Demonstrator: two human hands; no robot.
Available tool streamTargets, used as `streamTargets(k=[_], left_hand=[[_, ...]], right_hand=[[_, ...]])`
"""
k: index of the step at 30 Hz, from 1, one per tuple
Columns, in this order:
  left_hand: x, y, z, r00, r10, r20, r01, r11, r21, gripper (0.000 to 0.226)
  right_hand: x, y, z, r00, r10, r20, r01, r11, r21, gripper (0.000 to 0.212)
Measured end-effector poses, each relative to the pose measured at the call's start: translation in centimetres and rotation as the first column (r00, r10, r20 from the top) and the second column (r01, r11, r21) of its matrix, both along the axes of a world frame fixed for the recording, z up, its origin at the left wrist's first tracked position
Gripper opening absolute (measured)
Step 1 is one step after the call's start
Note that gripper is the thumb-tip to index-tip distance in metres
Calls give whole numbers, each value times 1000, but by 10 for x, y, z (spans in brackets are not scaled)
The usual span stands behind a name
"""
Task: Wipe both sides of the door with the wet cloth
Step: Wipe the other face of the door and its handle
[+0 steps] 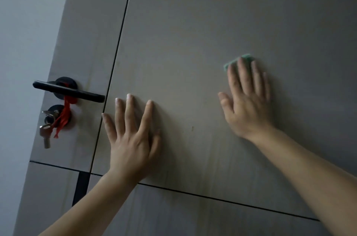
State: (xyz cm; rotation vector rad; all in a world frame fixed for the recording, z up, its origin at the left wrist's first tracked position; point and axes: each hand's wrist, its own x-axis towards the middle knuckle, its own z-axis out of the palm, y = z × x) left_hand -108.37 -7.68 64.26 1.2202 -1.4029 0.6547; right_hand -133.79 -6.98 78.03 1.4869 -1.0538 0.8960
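A grey door with thin dark grooves fills the head view. My right hand lies flat on its large panel with straight fingers, pressing a green cloth against the surface. Only the cloth's top edge peeks out past the fingertips; the rest is hidden under the hand. My left hand rests flat on the same panel, lower and to the left, with fingers spread and nothing under it. It sits just right of the vertical groove.
A black lever handle sticks out at the door's left side. Below it is a lock with keys and a red string hanging. A pale wall borders the door on the left.
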Motion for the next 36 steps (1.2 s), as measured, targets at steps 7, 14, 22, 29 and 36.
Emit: streamTargets(k=[7,14,22,29,36], left_hand=[[-3,0,3,1000,-19,-24,20,999,37,72],[-1,3,3,1000,-11,-27,12,999,35,73],[8,3,0,999,14,37,-15,1000,13,73],[43,6,-17,996,67,62,-66,998,-16,74],[57,-2,-41,997,81,10,-80,995,-59,72]], right_hand=[[48,1,97,980,17,196,-25,999,38,77],[51,-5,95,970,-15,-243,25,999,36,73],[124,-7,41,906,73,-416,-37,995,94,73],[129,-6,73,878,30,-479,28,993,114,75],[157,-11,29,725,79,-684,-7,994,107,71]])
